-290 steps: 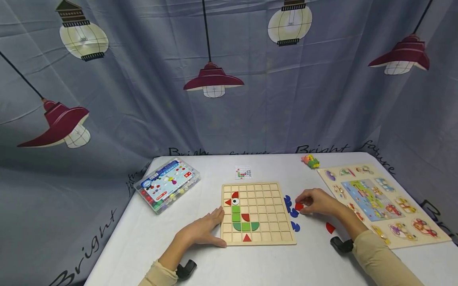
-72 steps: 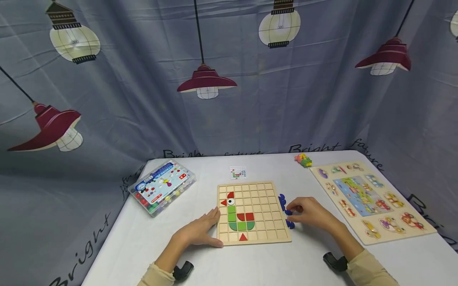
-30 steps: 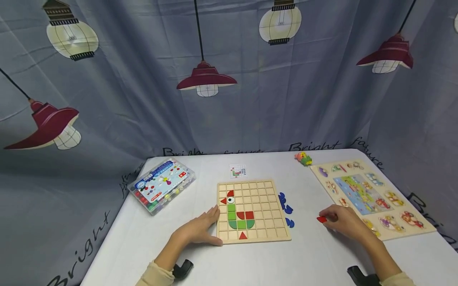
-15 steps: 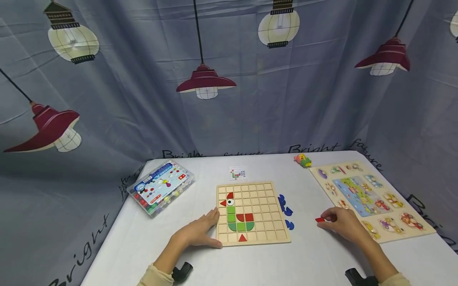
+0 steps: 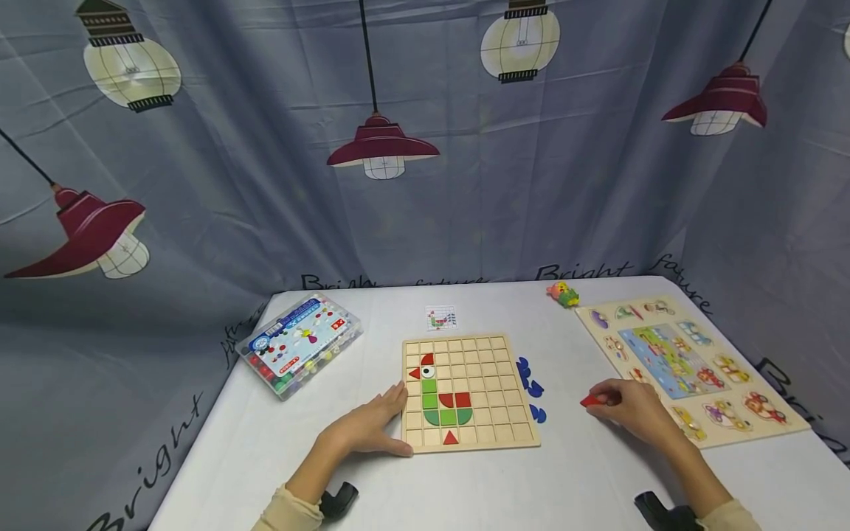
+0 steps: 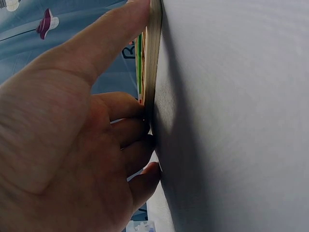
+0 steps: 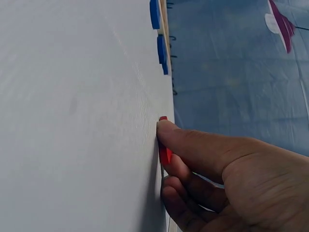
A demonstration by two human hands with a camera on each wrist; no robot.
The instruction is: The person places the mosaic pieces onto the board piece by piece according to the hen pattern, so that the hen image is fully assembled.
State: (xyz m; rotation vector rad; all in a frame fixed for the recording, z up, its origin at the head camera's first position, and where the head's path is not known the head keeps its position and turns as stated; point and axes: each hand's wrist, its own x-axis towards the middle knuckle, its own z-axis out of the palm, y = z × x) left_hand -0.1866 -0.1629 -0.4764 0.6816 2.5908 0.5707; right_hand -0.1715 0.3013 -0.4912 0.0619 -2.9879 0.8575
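Observation:
A wooden grid board [image 5: 493, 428] lies mid-table, with red, green and white pieces forming a bird figure [image 5: 429, 402]. My left hand [image 5: 367, 429] rests at the board's left side; in the left wrist view its thumb [image 6: 113, 36] and fingertips touch the board's edge [image 6: 153, 63]. Right of the board, close over the table, my right hand [image 5: 631, 409] pinches a red quarter-circle piece [image 5: 589, 400] between thumb and finger. The right wrist view shows this red piece [image 7: 164, 153] edge-on, partly hidden by the thumb. Several blue pieces [image 5: 535, 389] lie along the board's right edge.
A small picture card [image 5: 441, 318] lies behind the board. To the left is a clear case [image 5: 307, 343] of coloured parts. At right lies a wooden picture puzzle [image 5: 724, 391], close to my right hand, with a small toy [image 5: 563, 294] beyond it.
A red square has joined the figure since the oldest frame. My right hand has gone from the blue pieces to the red quarter-circle, pinched it and turned it slightly. The left hand stays put.

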